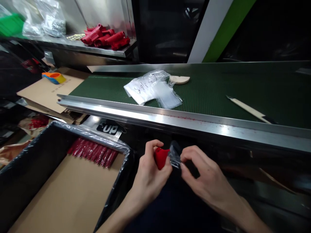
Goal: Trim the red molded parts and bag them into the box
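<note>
My left hand is closed around a red part, in front of the conveyor's near rail. Thumb and fingers of my right hand pinch the edge of a clear plastic bag, which reaches to the red part's right end. How far the part sits inside the bag cannot be made out. Left of my hands stands a lined box with a cardboard sheet and a row of wrapped red parts along its far end.
The green conveyor belt carries plastic bags, a pale half-round piece and a knife. Red parts lie piled on a metal shelf. An orange, yellow and blue tape holder rests on cardboard.
</note>
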A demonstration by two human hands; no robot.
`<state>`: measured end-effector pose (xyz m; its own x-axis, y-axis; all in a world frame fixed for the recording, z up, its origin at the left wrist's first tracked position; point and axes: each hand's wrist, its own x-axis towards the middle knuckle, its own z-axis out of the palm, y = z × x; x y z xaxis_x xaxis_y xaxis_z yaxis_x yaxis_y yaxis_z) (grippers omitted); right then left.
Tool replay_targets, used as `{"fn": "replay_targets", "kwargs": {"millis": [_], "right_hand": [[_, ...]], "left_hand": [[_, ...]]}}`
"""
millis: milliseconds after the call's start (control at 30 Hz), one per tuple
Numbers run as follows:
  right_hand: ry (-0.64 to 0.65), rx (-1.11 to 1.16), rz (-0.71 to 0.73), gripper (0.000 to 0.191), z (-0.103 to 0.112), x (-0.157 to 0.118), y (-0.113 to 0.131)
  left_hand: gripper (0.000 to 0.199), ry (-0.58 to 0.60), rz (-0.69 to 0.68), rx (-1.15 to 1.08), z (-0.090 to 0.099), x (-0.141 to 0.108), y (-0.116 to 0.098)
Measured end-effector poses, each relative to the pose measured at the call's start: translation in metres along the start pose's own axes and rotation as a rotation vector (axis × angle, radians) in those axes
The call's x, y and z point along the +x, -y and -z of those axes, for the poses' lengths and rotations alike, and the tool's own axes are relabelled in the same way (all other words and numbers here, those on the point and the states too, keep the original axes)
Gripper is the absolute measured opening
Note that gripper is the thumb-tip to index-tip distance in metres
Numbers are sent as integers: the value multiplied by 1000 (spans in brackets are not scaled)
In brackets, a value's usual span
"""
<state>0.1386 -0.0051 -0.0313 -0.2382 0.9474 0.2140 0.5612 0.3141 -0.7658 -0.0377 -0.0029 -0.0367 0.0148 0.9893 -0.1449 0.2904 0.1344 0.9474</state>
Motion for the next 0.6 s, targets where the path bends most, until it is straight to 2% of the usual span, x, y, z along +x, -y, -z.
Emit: {"fn": "replay_targets", "kwargs": {"millis": [67,133,200,233,267,300,367,433,500,600], "right_hand": [[10,-11,44,13,8,3,7],[96,9,57,22,14,8,15],[236,71,54,15,18,11,21],[266,106,56,12,19,10,23],[237,126,61,12,20,9,24],[151,122,57,13,22,5,23],[-87,36,17,16,27,-8,18],[-270,-115,-24,22,35,-26,10],[-312,-247,23,26,41,-43,1],[-257,-371,262,36,42,-57,-4]], "left_hand": [[37,10,-53,32,-1,-1,0],[48,86,-110,89,-3,-4,1],[55,162,-154,126,-4,-8,3],[57,175,-166,131,-5,-8,5],[60,162,-166,118,-5,-8,7],[62,129,-151,92,-5,-5,9],[61,45,-93,20,-2,3,14],[36,-3,-35,-48,2,13,20],[9,-6,11,-94,6,21,23],[19,21,83,-167,8,26,23]]}}
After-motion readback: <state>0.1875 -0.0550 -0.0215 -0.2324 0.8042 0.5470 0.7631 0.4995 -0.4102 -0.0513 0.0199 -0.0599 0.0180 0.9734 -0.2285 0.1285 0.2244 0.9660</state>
